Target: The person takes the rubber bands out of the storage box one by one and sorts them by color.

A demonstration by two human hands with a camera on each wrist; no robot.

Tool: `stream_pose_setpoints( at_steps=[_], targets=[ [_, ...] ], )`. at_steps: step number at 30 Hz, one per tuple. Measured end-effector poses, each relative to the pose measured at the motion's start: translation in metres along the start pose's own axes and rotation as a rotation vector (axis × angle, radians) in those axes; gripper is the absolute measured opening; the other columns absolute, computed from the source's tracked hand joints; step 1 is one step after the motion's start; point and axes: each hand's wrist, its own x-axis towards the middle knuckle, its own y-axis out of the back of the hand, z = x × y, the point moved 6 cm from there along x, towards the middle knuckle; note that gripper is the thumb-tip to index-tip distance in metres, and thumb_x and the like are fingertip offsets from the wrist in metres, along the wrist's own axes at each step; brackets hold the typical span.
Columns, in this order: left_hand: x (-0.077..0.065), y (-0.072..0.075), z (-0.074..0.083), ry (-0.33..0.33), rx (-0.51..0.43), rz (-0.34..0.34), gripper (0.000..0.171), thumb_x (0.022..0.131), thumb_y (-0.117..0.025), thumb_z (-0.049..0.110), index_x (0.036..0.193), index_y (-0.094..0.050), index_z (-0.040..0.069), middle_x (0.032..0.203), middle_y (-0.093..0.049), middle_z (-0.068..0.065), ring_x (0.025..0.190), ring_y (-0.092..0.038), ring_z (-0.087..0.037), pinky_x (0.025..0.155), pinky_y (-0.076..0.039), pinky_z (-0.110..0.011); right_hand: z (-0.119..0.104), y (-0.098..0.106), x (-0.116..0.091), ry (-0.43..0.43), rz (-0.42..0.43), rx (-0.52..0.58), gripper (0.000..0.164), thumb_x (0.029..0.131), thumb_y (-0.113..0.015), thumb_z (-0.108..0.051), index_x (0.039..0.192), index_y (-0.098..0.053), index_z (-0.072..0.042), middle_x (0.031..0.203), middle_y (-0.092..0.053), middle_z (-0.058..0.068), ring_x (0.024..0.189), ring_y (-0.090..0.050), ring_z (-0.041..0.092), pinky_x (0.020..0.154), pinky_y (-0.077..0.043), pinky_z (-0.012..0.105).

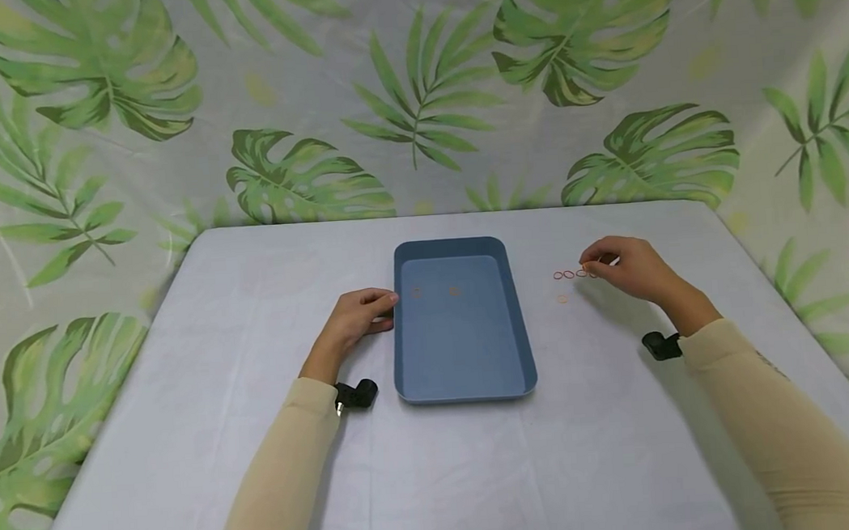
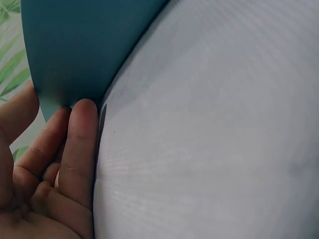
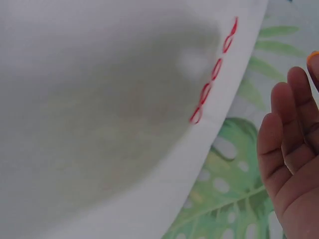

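At the left side of the blue tray (image 1: 466,351), my left hand (image 1: 358,314) touches the outer wall with its fingertips, the thumb at the rim. In the left wrist view those fingers (image 2: 82,134) lie fairly straight against the tray wall (image 2: 84,45). My right hand (image 1: 629,265) is over the table right of the tray and pinches a small orange rubber band (image 3: 313,55) at its fingertips. Beneath it runs a row of several small red rubber bands (image 3: 217,69). One pale orange band (image 1: 561,299) lies just in front of that row.
Two small orange-yellow bands, one on the left (image 1: 416,292) and one on the right (image 1: 454,291), lie inside the tray. A white cloth (image 1: 187,442) covers the table. Behind it hangs a leaf-patterned curtain (image 1: 449,190).
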Motion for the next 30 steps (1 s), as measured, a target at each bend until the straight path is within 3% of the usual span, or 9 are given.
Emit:
stream_pose_setpoints(
  at_steps=[5, 8, 14, 20, 30],
  targets=[
    [0.001, -0.001, -0.001, -0.001, 0.002, 0.001, 0.035, 0.098, -0.065, 0.022, 0.126, -0.065, 0.001, 0.119, -0.061, -0.01, 0.096, -0.065, -0.011, 0.082, -0.062, -0.024, 0.012, 0.003, -0.006, 0.012, 0.034, -0.018, 0.013, 0.095, -0.067, -0.016, 0.101, -0.074, -0.007, 0.098, -0.072, 0.012, 0.08, -0.056, -0.002, 0.067, -0.05, 0.023],
    [0.0, 0.0, -0.001, -0.005, -0.002, -0.002, 0.034, 0.097, -0.065, 0.022, 0.125, -0.066, 0.002, 0.119, -0.061, -0.01, 0.099, -0.065, -0.012, 0.084, -0.062, -0.025, 0.015, 0.003, -0.008, 0.022, 0.046, -0.023, 0.012, 0.095, -0.067, -0.016, 0.1, -0.074, -0.007, 0.096, -0.073, 0.011, 0.078, -0.053, -0.007, 0.066, -0.05, 0.023],
    [-0.001, 0.0, 0.0, -0.031, -0.01, -0.017, 0.036, 0.095, -0.068, 0.025, 0.122, -0.068, 0.002, 0.115, -0.063, -0.01, 0.098, -0.066, -0.013, 0.085, -0.063, -0.026, 0.018, -0.005, -0.008, 0.022, 0.028, -0.029, 0.011, 0.095, -0.067, -0.015, 0.098, -0.074, -0.007, 0.094, -0.072, 0.011, 0.079, -0.059, 0.008, 0.065, -0.049, 0.024],
    [0.0, 0.0, 0.0, -0.004, 0.0, -0.014, 0.039, 0.097, -0.066, 0.024, 0.128, -0.064, 0.001, 0.121, -0.061, -0.011, 0.097, -0.064, -0.011, 0.088, -0.062, -0.026, 0.016, -0.017, -0.008, 0.008, -0.03, -0.028, 0.011, 0.095, -0.066, -0.012, 0.1, -0.073, -0.004, 0.099, -0.071, 0.014, 0.085, -0.061, 0.023, 0.068, -0.049, 0.028],
    [0.0, 0.0, 0.0, -0.009, -0.004, -0.011, 0.035, 0.098, -0.065, 0.022, 0.126, -0.065, 0.001, 0.116, -0.062, -0.008, 0.096, -0.064, -0.01, 0.082, -0.062, -0.023, 0.018, -0.03, -0.005, 0.001, -0.099, -0.091, 0.008, 0.092, -0.067, -0.007, 0.097, -0.073, -0.004, 0.096, -0.071, 0.013, 0.084, -0.062, 0.023, 0.071, -0.051, 0.033]
  ],
)
